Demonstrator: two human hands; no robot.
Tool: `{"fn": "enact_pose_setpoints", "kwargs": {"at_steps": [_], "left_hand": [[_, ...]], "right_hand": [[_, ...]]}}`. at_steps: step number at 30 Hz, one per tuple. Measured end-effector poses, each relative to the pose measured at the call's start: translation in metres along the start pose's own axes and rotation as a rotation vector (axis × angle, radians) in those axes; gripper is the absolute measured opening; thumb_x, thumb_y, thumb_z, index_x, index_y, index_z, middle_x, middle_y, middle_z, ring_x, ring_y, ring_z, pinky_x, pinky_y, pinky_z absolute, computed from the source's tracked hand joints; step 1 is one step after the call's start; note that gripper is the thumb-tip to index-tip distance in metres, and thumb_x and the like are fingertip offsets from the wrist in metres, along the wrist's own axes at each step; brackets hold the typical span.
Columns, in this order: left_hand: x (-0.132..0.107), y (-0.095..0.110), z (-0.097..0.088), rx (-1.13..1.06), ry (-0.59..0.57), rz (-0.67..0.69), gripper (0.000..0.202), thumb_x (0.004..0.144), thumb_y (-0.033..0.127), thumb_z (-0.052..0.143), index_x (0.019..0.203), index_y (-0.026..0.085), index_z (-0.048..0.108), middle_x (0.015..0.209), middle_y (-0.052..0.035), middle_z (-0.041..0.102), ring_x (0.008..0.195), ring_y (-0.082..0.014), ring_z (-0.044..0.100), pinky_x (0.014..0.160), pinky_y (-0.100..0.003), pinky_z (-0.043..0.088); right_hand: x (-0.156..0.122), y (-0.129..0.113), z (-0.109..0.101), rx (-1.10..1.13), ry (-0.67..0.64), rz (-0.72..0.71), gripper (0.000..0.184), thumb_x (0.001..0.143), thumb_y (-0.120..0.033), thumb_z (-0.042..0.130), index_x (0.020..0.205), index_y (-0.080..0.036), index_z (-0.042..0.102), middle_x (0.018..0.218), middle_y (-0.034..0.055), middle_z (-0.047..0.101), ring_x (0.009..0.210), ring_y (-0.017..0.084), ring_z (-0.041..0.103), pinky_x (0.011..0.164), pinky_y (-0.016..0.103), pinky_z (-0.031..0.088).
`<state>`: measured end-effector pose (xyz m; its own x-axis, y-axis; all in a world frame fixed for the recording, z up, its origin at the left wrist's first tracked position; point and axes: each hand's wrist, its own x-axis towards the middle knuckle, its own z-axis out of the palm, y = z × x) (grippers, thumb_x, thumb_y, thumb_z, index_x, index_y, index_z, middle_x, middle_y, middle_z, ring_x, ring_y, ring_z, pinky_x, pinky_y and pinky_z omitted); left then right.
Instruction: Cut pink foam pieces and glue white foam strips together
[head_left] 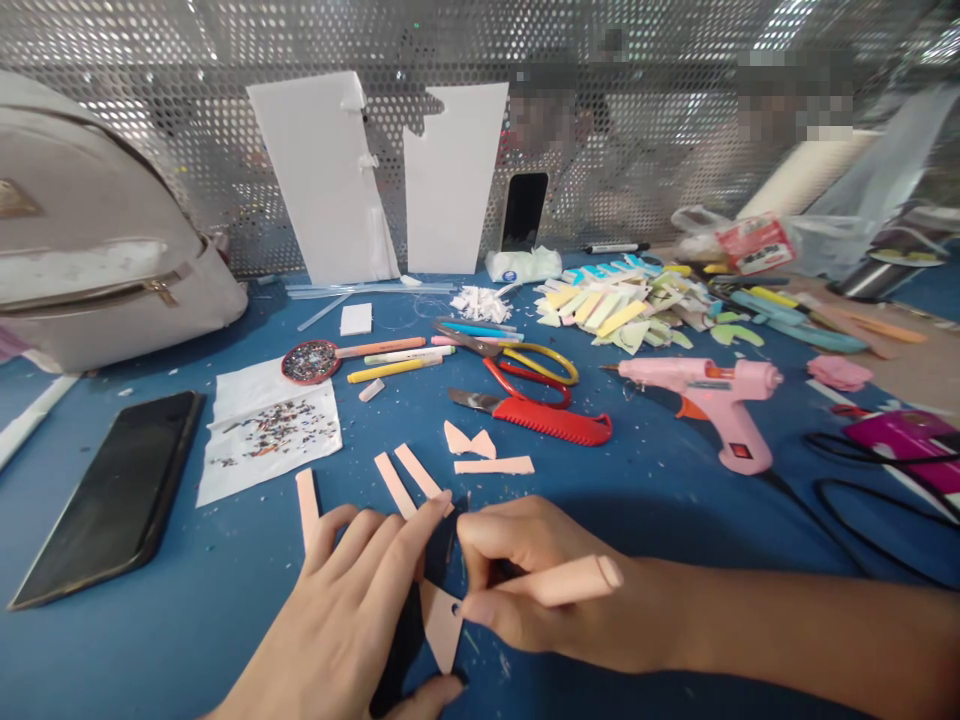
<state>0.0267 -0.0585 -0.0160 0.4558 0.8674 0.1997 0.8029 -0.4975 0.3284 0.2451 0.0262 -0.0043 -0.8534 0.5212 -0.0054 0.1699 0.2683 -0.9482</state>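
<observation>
My left hand (pixel 356 600) lies fingers outstretched on the blue table. Its fingertips cover the lower ends of peach strips (pixel 395 485). Beside its thumb is a small angular peach piece (pixel 442 628) with a dark round spot near its right edge; the spot could be a hole or a mark. My right hand (pixel 544 585) is closed around a thick peach-coloured pen (pixel 574 583), its back end pointing right. The pen's tip is hidden behind my fingers, close to the angular piece. Further up lie a peach offcut (pixel 469 440) and a short peach strip (pixel 495 466).
Beyond my hands are a red-handled cutter (pixel 551 420), scissors (pixel 540 360) and several pens. A pink glue gun (pixel 712 390) with a cord lies right, a black phone (pixel 112 490) left. Dark bits lie on white paper (pixel 315 460). Foam scraps (pixel 622 305) are heaped behind.
</observation>
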Motion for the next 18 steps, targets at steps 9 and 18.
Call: {"fn": "enact_pose_setpoints", "kwargs": {"at_steps": [9, 18], "left_hand": [[0.001, -0.006, -0.011, -0.056, 0.017, 0.002, 0.093, 0.082, 0.025, 0.072, 0.156, 0.023, 0.016, 0.105, 0.0011, 0.066, 0.099, -0.0226, 0.061, 0.103, -0.038, 0.033], [0.025, -0.053, -0.059, 0.034, 0.309, -0.165, 0.076, 0.095, 0.044, 0.058, 0.159, 0.032, 0.019, 0.109, -0.0038, 0.062, 0.112, -0.0299, 0.052, 0.108, -0.046, 0.031]], "right_hand": [[-0.001, -0.001, -0.002, 0.241, 0.150, 0.035, 0.047, 0.098, -0.057, 0.053, 0.072, -0.020, 0.041, 0.067, -0.0055, 0.039, 0.061, 0.010, 0.043, 0.060, 0.024, 0.049], [-0.003, -0.003, -0.001, 0.255, 0.162, 0.043, 0.046, 0.099, -0.056, 0.052, 0.072, -0.019, 0.043, 0.066, -0.0046, 0.040, 0.062, 0.011, 0.047, 0.063, 0.026, 0.054]]}}
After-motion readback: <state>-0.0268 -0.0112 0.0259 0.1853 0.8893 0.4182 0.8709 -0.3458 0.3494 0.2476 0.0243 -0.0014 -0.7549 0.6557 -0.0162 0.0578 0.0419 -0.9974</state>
